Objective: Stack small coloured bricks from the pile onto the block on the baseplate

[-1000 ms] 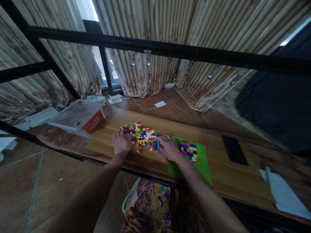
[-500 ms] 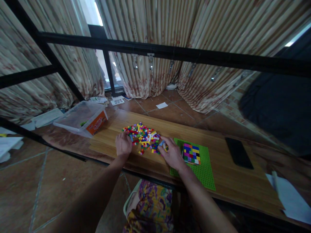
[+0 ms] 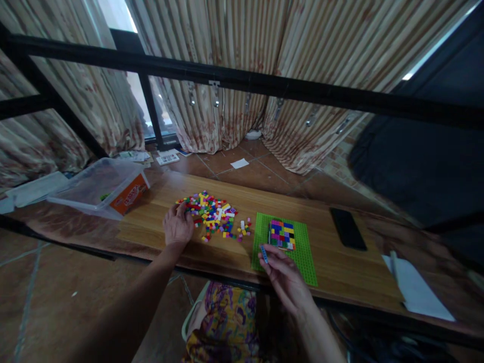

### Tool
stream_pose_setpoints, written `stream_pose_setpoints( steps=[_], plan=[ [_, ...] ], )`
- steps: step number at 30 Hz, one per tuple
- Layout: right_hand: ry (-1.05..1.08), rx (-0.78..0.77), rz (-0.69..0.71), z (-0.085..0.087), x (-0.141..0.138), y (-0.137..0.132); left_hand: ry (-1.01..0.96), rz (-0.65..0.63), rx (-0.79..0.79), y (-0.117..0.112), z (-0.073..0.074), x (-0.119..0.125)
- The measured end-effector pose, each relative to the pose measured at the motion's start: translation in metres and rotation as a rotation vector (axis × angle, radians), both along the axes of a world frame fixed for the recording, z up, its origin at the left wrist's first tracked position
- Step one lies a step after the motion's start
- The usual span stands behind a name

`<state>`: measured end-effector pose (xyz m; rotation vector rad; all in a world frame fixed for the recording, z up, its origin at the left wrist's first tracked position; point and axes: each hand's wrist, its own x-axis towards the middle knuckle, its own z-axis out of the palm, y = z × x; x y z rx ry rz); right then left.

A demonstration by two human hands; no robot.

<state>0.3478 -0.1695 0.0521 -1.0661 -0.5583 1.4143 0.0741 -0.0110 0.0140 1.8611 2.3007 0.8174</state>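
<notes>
My right hand (image 3: 282,269) pinches a long, narrow blue toy brick (image 3: 264,254) between thumb and fingers, above the near left part of a green studded baseplate (image 3: 306,267). On that plate stands a block of many-coloured bricks (image 3: 282,234), several bricks wide. My left hand (image 3: 178,226) rests at the left edge of a loose pile of small coloured bricks (image 3: 212,214), its fingers apart and touching the nearest ones. Its fingertips are partly hidden among the bricks.
The wooden bench top (image 3: 234,252) carries all this. At its left end stands a clear plastic box (image 3: 91,186) with an orange label. A black phone (image 3: 348,228) lies to the right, with white paper (image 3: 419,292) beyond. A dark metal bar (image 3: 245,83) crosses in front.
My right hand has moved from the pile's right edge towards me and over the baseplate, with the blue brick in its fingers. The left hand stays by the pile. The view has turned slightly right.
</notes>
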Motion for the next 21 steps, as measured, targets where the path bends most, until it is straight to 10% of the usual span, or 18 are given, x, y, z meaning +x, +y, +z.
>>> stream_pose_setpoints(
  steps=[13,21],
  plan=[
    [-0.482,0.081,-0.366,-0.003,0.09,0.018,-0.017,0.021,0.047,0.003,-0.004,-0.001],
    [-0.981,0.181,-0.203,0.004,0.094,0.054,-0.016,0.017,0.044,0.005,-0.004,-0.001]
  ],
)
